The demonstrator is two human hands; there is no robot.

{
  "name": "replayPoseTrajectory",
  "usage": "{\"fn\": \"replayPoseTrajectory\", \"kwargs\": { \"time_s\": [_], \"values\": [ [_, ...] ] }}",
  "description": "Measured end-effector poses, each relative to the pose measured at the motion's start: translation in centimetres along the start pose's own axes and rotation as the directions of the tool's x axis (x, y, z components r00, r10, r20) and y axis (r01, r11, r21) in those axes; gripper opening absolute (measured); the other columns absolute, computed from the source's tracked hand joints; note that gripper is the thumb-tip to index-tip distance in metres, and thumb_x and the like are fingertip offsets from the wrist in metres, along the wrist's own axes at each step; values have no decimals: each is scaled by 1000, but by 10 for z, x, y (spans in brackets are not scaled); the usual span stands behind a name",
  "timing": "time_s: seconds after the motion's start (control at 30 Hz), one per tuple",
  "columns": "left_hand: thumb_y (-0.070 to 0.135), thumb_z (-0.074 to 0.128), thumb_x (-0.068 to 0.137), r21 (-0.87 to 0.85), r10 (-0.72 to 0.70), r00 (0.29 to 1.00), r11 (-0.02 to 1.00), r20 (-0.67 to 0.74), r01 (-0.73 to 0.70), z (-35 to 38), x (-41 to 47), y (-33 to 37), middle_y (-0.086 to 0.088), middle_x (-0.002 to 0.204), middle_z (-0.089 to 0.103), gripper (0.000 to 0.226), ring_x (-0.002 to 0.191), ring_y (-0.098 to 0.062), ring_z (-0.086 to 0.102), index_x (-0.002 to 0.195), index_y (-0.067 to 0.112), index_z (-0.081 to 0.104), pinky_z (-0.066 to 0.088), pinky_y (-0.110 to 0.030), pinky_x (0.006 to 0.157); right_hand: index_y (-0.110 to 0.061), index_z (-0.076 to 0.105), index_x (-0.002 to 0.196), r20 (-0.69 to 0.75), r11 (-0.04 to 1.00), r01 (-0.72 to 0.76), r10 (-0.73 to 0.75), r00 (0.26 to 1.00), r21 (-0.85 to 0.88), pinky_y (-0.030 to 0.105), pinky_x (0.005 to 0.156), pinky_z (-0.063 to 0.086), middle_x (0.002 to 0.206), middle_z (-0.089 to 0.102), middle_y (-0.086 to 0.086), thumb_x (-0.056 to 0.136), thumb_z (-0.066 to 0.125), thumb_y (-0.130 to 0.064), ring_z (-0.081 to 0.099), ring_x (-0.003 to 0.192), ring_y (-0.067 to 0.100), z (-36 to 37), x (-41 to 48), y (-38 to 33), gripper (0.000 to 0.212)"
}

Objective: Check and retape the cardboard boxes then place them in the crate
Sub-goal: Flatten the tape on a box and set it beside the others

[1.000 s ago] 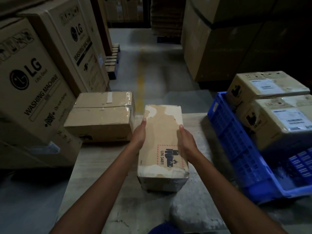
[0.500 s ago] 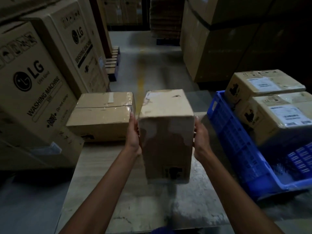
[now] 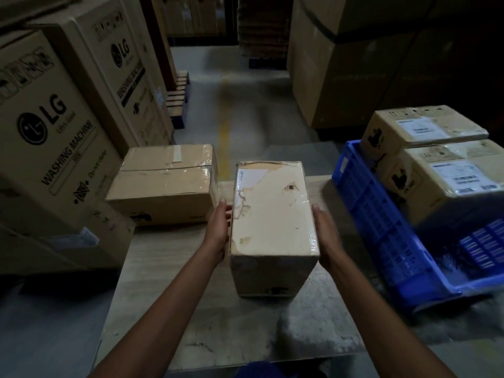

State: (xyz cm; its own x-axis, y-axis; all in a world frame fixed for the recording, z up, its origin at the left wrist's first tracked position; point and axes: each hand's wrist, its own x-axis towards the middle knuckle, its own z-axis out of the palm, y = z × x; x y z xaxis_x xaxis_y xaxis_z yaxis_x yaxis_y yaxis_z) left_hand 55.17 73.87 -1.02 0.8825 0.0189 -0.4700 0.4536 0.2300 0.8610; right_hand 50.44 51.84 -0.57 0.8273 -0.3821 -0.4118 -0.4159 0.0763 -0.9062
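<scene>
crate: blue, right of the held box, two boxes already in it | table: second box waits left of the held box | held box: clasped sideways by left hand and right hand, scuffed top up | step: checking, likely | next: judge torn tape, retape before crating

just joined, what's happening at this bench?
A person holds a worn cardboard box between both bare hands, left hand and right hand pressed to its long sides, over the table. Its top face is scuffed and covered in clear tape. A second taped box sits on the table to the left. The blue crate on the right already holds two labelled boxes.
</scene>
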Motion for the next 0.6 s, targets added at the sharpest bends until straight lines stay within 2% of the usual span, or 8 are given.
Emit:
{"fn": "replayPoseTrajectory", "kwargs": {
  "time_s": [0.1, 0.13, 0.2, 0.3, 0.4, 0.47, 0.53, 0.6],
  "values": [
    [93, 53, 55, 123, -209, 978, 970, -13, 209, -15, 68, -12, -15, 132, 62, 102, 121, -41, 57, 130, 24, 63, 43, -63, 102, -28, 57, 133, 101, 976, -186, 175, 979, 109, 63, 101, 47, 129, 66, 11, 78, 45, -83, 63, 117, 35, -2, 22, -7, 79],
    [92, 53, 57, 133, -244, 970, 962, 15, 240, -15, 86, -16, -16, 132, 62, 102, 121, -43, 57, 132, 24, 61, 42, -64, 102, -23, 60, 130, 145, 969, -211, 192, 971, 128, 59, 98, 52, 120, 70, 12, 85, 46, -78, 67, 109, 34, 0, 16, -17, 73],
    [79, 46, 83, 156, -278, 954, 953, 114, 259, -6, 79, 2, -16, 115, 72, 78, 107, -37, 67, 124, 16, 66, 50, -52, 97, -12, 67, 105, 262, 974, -184, 146, 954, 128, 37, 71, 63, 84, 75, 8, 103, 45, -52, 73, 74, 23, 5, 0, -32, 46],
    [45, 37, 106, 164, -194, 964, 973, 181, 165, 17, 27, 35, -6, 71, 72, 48, 61, -20, 68, 89, 13, 68, 55, -25, 59, -12, 61, 87, 326, 991, -67, 26, 945, 116, 24, 50, 56, 62, 68, 1, 105, 47, -36, 67, 53, 14, 12, -7, -36, 34],
    [43, 39, 105, 74, -150, 962, 988, 228, 137, 20, 19, 34, -4, 70, 64, 51, 54, -17, 61, 72, 17, 67, 52, -23, 50, -14, 65, 81, 283, 982, -58, 5, 959, 179, 26, 54, 55, 61, 69, 0, 106, 46, -40, 67, 53, 13, 7, -2, -31, 41],
    [45, 37, 105, 38, -145, 970, 989, 194, 140, 20, 17, 36, -2, 66, 57, 57, 46, -14, 56, 65, 16, 65, 48, -19, 45, -21, 73, 83, 262, 975, -51, -8, 965, 218, 39, 75, 57, 76, 73, 3, 103, 45, -55, 70, 69, 20, 4, 5, -28, 49],
    [53, 34, 104, -34, -119, 981, 991, 155, 126, 16, 18, 38, -11, 73, 67, 61, 56, -20, 67, 87, 8, 71, 56, -22, 56, -29, 76, 85, 208, 973, -27, -22, 978, 228, 50, 93, 50, 82, 74, 0, 93, 48, -70, 67, 81, 25, 2, 11, -27, 51],
    [69, 40, 94, -103, -85, 990, 990, 115, 97, 13, 13, 46, -25, 113, 70, 74, 102, -38, 70, 121, 6, 68, 55, -48, 95, -33, 75, 71, 173, 980, 5, -40, 984, 197, 49, 87, 47, 71, 71, -5, 95, 50, -64, 63, 74, 22, -1, 14, -29, 47]
  ]
}}
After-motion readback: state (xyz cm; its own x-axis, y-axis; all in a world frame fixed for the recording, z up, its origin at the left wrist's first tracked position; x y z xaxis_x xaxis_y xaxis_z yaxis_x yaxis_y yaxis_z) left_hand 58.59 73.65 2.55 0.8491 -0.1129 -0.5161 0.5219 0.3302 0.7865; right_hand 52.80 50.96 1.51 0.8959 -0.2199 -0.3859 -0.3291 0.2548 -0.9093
